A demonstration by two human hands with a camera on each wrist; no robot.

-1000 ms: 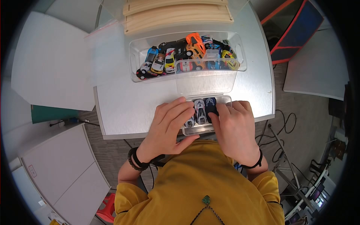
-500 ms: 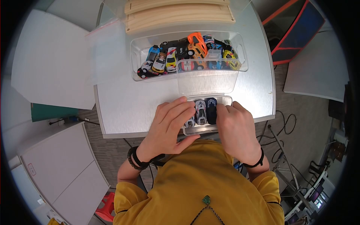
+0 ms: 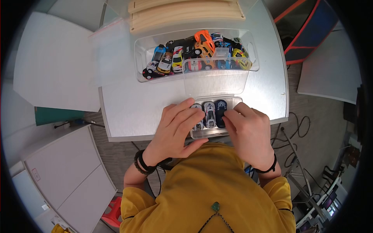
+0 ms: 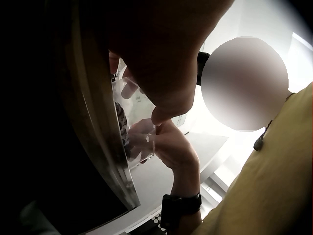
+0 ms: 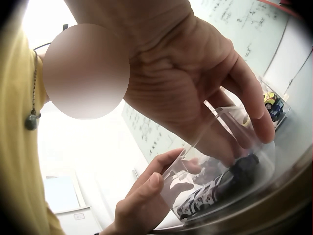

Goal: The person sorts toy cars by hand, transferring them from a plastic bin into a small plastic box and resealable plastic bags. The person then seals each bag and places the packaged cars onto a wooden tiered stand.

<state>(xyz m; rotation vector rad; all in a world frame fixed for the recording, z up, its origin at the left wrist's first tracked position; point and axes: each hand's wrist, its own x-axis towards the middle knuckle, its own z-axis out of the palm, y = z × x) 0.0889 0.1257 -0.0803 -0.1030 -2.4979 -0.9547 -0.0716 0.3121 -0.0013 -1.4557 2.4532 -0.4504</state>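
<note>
A small clear plastic box (image 3: 211, 134) with its lid raised at the back stands at the near table edge. Three toy cars lie side by side in it: a white-and-black one (image 3: 198, 125) partly under my left fingers, another white-and-black one (image 3: 210, 115) in the middle, and a dark blue one (image 3: 220, 109) on the right. My left hand (image 3: 173, 130) holds the box's left end, fingers over the rim and thumb at the front wall. Reaching in from the right, my right hand (image 3: 250, 132) pinches the dark blue car's right edge between thumb and forefinger; its fingertips are partly hidden.
Behind the small box sits a long clear bin (image 3: 140, 58) heaped with several toy cars, overlapped by the raised lid (image 3: 215, 83). Wooden boards (image 3: 186, 17) lie farther back. A clear plastic bag (image 3: 110, 50) hangs over the table's left side.
My right thumb has come off the top of the dark blue car, and the fingers now sit at its right edge. The left car shows more; my left hand stays at the box.
</note>
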